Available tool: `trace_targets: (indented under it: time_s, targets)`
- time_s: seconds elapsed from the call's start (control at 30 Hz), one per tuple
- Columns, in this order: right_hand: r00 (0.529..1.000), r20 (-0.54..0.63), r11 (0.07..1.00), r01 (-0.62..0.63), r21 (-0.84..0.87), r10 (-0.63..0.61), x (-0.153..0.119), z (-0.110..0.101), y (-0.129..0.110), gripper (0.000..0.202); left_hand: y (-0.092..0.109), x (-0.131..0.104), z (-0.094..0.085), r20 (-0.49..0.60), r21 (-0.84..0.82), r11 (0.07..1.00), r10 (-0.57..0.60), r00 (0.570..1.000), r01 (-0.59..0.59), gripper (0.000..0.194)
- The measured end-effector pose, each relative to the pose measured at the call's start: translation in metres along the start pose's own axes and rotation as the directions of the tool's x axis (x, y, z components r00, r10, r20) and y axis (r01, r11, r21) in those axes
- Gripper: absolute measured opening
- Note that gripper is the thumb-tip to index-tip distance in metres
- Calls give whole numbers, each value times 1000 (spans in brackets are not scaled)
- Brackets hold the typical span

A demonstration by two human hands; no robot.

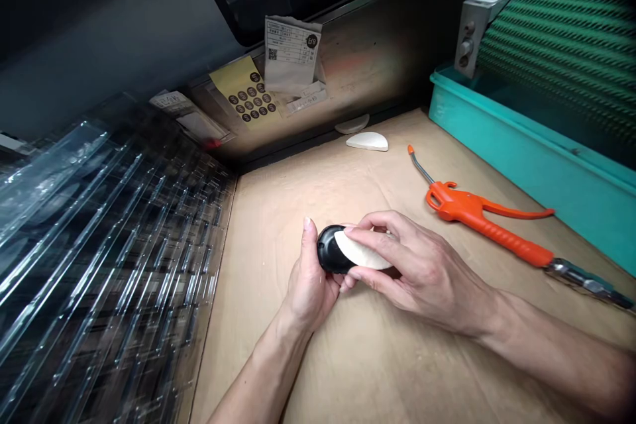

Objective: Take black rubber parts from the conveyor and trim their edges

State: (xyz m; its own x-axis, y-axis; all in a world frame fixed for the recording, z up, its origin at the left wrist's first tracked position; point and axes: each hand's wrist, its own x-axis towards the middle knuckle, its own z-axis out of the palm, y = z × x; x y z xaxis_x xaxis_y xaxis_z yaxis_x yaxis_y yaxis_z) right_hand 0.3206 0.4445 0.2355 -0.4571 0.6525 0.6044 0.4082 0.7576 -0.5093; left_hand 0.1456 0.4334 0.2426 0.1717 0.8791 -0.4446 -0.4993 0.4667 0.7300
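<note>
Over the middle of the brown work surface, my left hand is closed around a glossy black rounded part, thumb along its left side. My right hand pinches a white half-moon pad between thumb and fingers. The pad lies against the right part of the black piece and covers some of it. What kind of part the black piece is, I cannot make out. Two similar pale pieces lie at the back edge, a white half-moon pad and a greyer one behind it.
An orange air blow gun with a metal hose fitting lies at the right. Beyond it stands a teal bin under a green ribbed belt. Stacked clear plastic trays line the left. Labels and a yellow sticker sheet hang behind.
</note>
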Motion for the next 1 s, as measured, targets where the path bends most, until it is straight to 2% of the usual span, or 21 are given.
trace_targets:
  time_s: [0.13, 0.3, 0.47, 0.6, 0.73, 0.87, 1.0]
  targets:
    - [997, 61, 999, 35, 38, -37, 3, 1, -7, 35, 0, -2, 2, -35, -20, 1000, 15, 999, -16, 71]
    - [982, 153, 993, 103, 50, -110, 6, -4, -10, 28, 1, -2, 1, -6, -26, 1000, -14, 1000, 14, 75]
    - [984, 150, 996, 90, 18, -92, 7, -14, 0, 29, 4, 1, -5, 41, -37, 998, -57, 998, 58, 75]
    - [993, 104, 998, 50, -36, -46, 6, -14, 6, 31, 3, 2, -6, 74, -9, 998, -59, 996, 60, 77]
    - [997, 78, 999, 25, -30, -23, 6, -8, 2, 33, 1, 1, -4, 12, 17, 997, -71, 997, 70, 75]
    - [990, 122, 997, 66, 29, -69, 8, -8, -5, 30, 1, 0, -2, -59, -15, 998, -59, 997, 58, 69]
    - [981, 158, 994, 109, 19, -110, 8, -13, -2, 27, 4, 2, -5, 0, -37, 995, -90, 996, 90, 71]
